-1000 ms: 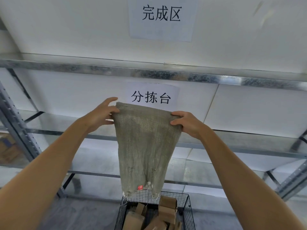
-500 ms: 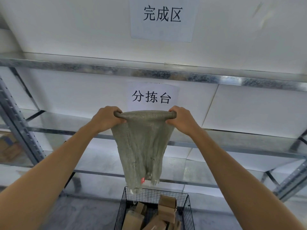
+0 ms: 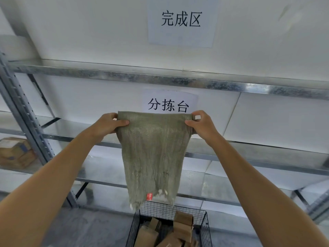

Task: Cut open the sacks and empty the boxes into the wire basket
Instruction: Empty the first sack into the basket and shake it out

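A limp grey-green woven sack (image 3: 153, 154) hangs flat in front of me, frayed at its lower end with a small red mark there. My left hand (image 3: 108, 124) pinches its top left corner and my right hand (image 3: 201, 124) pinches its top right corner, with the upper edge rolled between them. Straight below the sack's lower end stands a black wire basket (image 3: 137, 225) holding several brown cardboard boxes (image 3: 183, 223).
A metal shelving rack (image 3: 160, 81) with bare shelves stands against the white wall behind the sack. Two paper signs (image 3: 179, 22) with black characters hang on the wall. More cardboard boxes (image 3: 16, 152) sit on a shelf at the far left. The floor is grey.
Both hands rolled the sack's top edge over and raised it slightly. The sack hangs shorter and flatter than a second ago, its lower end still above the basket.
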The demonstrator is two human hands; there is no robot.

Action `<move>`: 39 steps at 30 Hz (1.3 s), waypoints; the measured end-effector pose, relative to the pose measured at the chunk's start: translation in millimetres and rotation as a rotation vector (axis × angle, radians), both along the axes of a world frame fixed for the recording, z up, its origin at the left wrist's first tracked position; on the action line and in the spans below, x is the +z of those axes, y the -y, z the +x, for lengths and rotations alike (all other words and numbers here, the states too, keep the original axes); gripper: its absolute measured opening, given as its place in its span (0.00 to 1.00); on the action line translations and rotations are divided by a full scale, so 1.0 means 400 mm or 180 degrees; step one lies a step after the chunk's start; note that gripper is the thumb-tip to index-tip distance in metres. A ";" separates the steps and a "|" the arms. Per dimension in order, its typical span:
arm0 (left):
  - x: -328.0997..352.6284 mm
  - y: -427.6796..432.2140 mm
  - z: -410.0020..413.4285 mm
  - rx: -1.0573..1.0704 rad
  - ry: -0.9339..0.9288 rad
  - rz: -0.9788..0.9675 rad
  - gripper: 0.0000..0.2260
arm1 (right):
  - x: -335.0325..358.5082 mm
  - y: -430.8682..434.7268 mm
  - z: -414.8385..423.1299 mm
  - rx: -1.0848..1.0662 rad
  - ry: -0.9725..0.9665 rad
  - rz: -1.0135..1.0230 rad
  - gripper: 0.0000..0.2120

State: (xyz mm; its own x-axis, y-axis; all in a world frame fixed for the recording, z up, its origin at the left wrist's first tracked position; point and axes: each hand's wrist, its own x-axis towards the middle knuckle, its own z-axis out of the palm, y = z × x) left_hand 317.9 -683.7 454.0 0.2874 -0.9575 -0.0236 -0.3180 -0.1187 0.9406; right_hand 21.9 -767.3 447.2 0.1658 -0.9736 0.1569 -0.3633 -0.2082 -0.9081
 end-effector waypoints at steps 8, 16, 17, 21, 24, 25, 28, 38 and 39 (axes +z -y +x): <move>0.003 -0.002 -0.012 0.0466 0.0448 -0.0298 0.03 | 0.003 -0.030 0.012 0.0255 -0.0176 -0.0137 0.15; 0.017 -0.019 0.000 -0.0748 0.0415 0.0309 0.17 | -0.002 -0.030 0.016 0.0839 -0.1141 0.0211 0.28; 0.014 -0.017 -0.001 -0.0841 0.0656 0.0391 0.20 | -0.008 -0.029 0.021 0.0828 -0.1530 0.0062 0.35; -0.002 0.000 -0.022 -0.0879 0.1781 0.0338 0.28 | -0.025 -0.039 0.040 0.0549 -0.2499 -0.0541 0.40; -0.023 0.010 -0.030 -0.0722 0.2232 0.0094 0.25 | -0.031 -0.049 0.051 0.0113 -0.2695 -0.1069 0.27; -0.028 0.011 -0.030 -0.0627 0.2324 -0.0007 0.23 | -0.033 -0.050 0.054 0.0007 -0.2760 -0.1205 0.22; -0.035 0.006 -0.021 -0.0395 0.2510 -0.0136 0.14 | -0.025 -0.054 0.060 -0.0014 -0.2984 -0.1377 0.09; -0.028 -0.024 0.028 -0.0414 0.2108 0.0085 0.11 | -0.015 -0.047 0.069 0.0558 -0.2223 -0.0431 0.12; -0.026 -0.030 0.035 -0.0418 0.1822 0.0138 0.12 | -0.016 -0.045 0.067 0.0592 -0.1931 -0.0337 0.11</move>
